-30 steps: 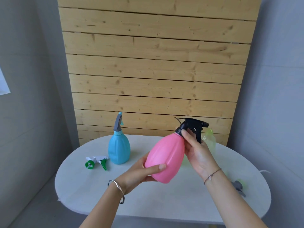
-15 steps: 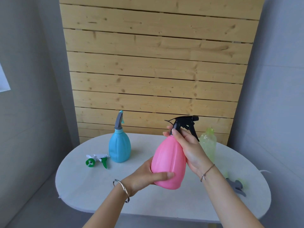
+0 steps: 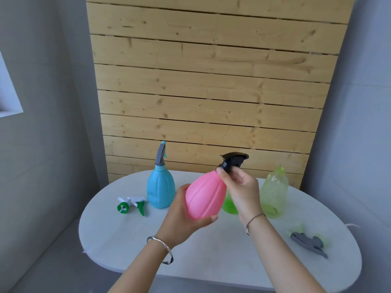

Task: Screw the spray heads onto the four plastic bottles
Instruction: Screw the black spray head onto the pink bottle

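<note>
I hold a pink bottle [image 3: 204, 197] tilted above the white table [image 3: 118, 235]. My left hand [image 3: 184, 220] cups its base. My right hand [image 3: 241, 191] pinches the collar of the black spray head [image 3: 233, 160] on its neck. At the back left a blue bottle [image 3: 160, 191] stands upright with a grey spray head [image 3: 160, 154] on it. Behind my right hand a green bottle [image 3: 228, 206] is mostly hidden. A pale green clear bottle [image 3: 275, 195] stands open-necked at the right. A white and green spray head [image 3: 131, 205] lies at the left, a grey and pale green spray head [image 3: 309, 242] at the right.
A wooden slat panel [image 3: 211, 92] rises directly behind the table. Grey walls close in on both sides. The table's rounded front edge lies just under my forearms.
The pink bottle has tilted from nearly upright to leaning right. My right hand has shifted its grip on the black spray head's collar, and the nozzle has turned.
</note>
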{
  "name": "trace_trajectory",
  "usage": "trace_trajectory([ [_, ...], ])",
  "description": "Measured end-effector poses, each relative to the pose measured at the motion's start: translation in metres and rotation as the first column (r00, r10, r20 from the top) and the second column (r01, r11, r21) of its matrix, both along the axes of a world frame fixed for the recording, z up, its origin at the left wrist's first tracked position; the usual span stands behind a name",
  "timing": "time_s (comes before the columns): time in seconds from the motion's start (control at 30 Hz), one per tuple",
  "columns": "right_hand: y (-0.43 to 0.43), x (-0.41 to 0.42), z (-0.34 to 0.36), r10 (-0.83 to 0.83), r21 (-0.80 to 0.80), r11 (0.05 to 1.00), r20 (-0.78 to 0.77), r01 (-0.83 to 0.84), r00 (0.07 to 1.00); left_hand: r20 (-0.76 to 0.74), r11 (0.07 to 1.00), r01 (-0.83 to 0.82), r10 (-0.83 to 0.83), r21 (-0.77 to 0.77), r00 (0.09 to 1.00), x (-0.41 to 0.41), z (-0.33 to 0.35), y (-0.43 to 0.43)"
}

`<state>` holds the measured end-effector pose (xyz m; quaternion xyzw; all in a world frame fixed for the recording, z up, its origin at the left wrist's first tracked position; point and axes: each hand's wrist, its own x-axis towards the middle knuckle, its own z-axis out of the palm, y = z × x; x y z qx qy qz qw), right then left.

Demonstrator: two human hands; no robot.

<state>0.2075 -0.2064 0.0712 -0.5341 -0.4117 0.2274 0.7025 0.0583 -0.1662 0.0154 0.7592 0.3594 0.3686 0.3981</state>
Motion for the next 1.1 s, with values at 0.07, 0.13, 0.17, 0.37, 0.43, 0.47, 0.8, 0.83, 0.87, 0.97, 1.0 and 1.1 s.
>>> trace_trajectory([
  [0.07, 0.008, -0.004, -0.003, -0.057, -0.003, 0.998, 0.016, 0.057, 0.998, -0.058, 0.994, -0.032, 0.038, 0.104, 0.998, -0.001, -0.004, 0.003],
  [0.13, 0.018, -0.007, -0.005, -0.073, -0.011, 0.997, 0.020, 0.073, 0.997, -0.080, 0.986, -0.028, 0.042, 0.166, 0.996, -0.004, -0.007, 0.006],
  [0.17, 0.023, -0.007, -0.005, -0.053, -0.003, 0.999, 0.014, 0.053, 0.999, -0.080, 0.986, -0.018, 0.031, 0.165, 0.996, -0.005, -0.007, 0.008],
  [0.37, 0.056, -0.005, -0.005, 0.091, 0.015, 0.996, 0.106, -0.093, 0.990, 0.094, 0.981, -0.192, 0.189, 0.019, 0.977, -0.024, 0.001, 0.032],
  [0.43, 0.066, -0.004, -0.011, 0.113, -0.002, 0.994, 0.130, -0.114, 0.985, 0.162, 0.961, -0.277, 0.274, -0.003, 0.948, -0.028, 0.003, 0.041],
  [0.47, 0.070, -0.003, -0.015, 0.122, -0.014, 0.993, 0.143, -0.121, 0.982, 0.174, 0.953, -0.304, 0.301, -0.008, 0.938, -0.031, 0.003, 0.046],
  [0.8, 0.094, 0.000, -0.049, 0.126, -0.092, 0.990, 0.246, -0.107, 0.961, 0.008, 0.951, -0.308, 0.308, 0.001, 0.951, -0.033, -0.014, 0.066],
  [0.83, 0.096, 0.000, -0.050, 0.128, -0.092, 0.990, 0.244, -0.108, 0.961, -0.007, 0.954, -0.299, 0.299, -0.005, 0.954, -0.032, -0.015, 0.067],
  [0.87, 0.097, 0.000, -0.051, 0.127, -0.093, 0.990, 0.243, -0.107, 0.962, -0.027, 0.957, -0.291, 0.290, -0.011, 0.957, -0.032, -0.016, 0.068],
  [0.97, 0.099, 0.001, -0.054, 0.131, -0.110, 0.988, 0.239, -0.107, 0.962, -0.065, 0.960, -0.280, 0.278, -0.022, 0.958, -0.033, -0.020, 0.069],
  [1.0, 0.099, 0.001, -0.055, 0.133, -0.123, 0.987, 0.245, -0.105, 0.960, -0.067, 0.960, -0.279, 0.277, -0.020, 0.958, -0.033, -0.020, 0.069],
  [1.1, 0.099, 0.004, -0.056, 0.144, -0.186, 0.978, 0.265, -0.096, 0.953, -0.058, 0.959, -0.281, 0.280, -0.020, 0.958, -0.034, -0.020, 0.069],
])
